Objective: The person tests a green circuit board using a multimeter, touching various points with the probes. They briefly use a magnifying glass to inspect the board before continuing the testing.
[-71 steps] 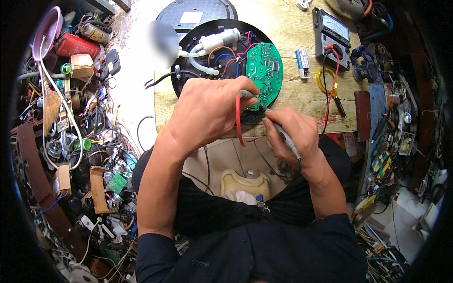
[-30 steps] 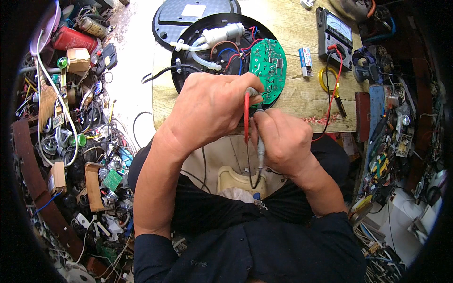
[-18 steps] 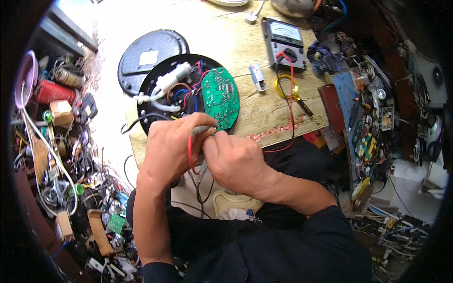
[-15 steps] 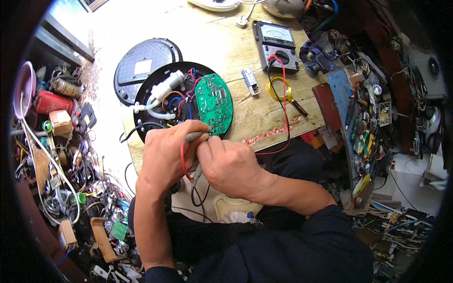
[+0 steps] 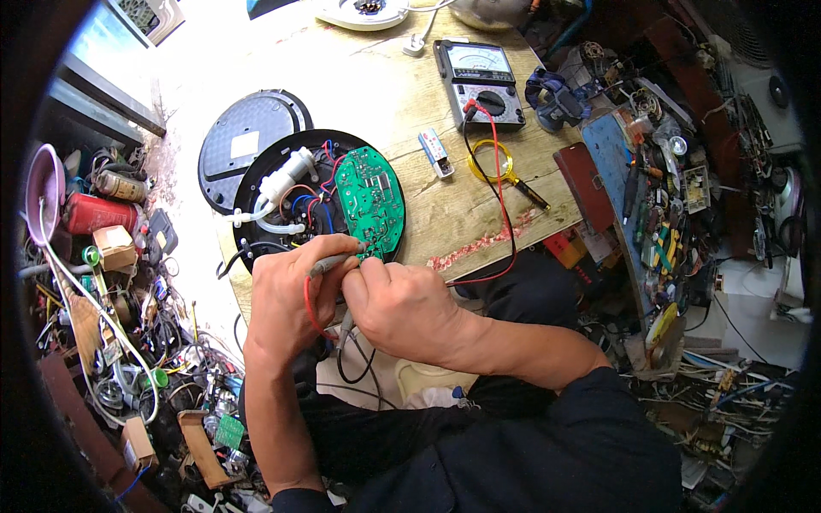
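My left hand (image 5: 289, 291) is closed on a grey test probe (image 5: 328, 264) with a red lead, its tip end at the lower edge of the green circuit board (image 5: 369, 198). Beside it, my right hand (image 5: 410, 301) pinches a second grey probe (image 5: 346, 324) with a black lead; its tip is hidden by the fingers. The board sits in a round black housing (image 5: 248, 175) with a white pump-like cylinder (image 5: 286, 177), clear tubing and coloured wires. Both leads run with the analog multimeter (image 5: 490, 104), which lies on the table to the right.
Behind the housing lies a round black cover (image 5: 227, 167). A small box (image 5: 436, 154) and a yellow-rimmed magnifier (image 5: 506, 175) are on the wooden table (image 5: 376, 77). Parts and cables crowd the left floor; a tool-laden blue board (image 5: 605, 158) stands at right.
The whole view has shifted, so the table's things appear slightly further left and lower. Both hands stay at the board's lower edge, still gripping the probes.
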A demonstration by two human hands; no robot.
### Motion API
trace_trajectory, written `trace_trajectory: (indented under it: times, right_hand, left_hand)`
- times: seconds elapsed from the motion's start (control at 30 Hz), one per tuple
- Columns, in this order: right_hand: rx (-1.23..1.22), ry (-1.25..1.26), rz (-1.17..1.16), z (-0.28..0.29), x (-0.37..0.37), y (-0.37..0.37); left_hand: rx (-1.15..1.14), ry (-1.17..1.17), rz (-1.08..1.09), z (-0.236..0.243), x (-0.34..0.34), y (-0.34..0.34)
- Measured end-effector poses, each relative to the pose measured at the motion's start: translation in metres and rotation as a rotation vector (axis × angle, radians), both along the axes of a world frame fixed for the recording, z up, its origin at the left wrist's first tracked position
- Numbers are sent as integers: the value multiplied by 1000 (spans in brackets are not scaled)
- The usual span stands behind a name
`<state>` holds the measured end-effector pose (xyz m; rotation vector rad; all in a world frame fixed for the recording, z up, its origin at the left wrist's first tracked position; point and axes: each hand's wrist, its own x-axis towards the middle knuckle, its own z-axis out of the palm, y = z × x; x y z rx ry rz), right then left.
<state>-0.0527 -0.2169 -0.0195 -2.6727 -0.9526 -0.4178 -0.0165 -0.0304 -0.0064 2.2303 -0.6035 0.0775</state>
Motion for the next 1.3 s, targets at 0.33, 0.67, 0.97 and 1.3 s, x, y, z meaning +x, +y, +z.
trace_trajectory:
  times: [0.33,0.67,0.97,1.3]
  right_hand:
    - [21,13,23,0,2,-2]
    - [14,15,26,-1,1,-2]
    - [10,9,27,0,0,-4]
    - [2,25,37,0,0,-5]
  left_hand:
    - [15,13,3,0,0,1]
    - [9,4,3,-4,-1,2]
    - [6,13,0,-1,0,1]
    - [24,-6,13,-3,-1,6]
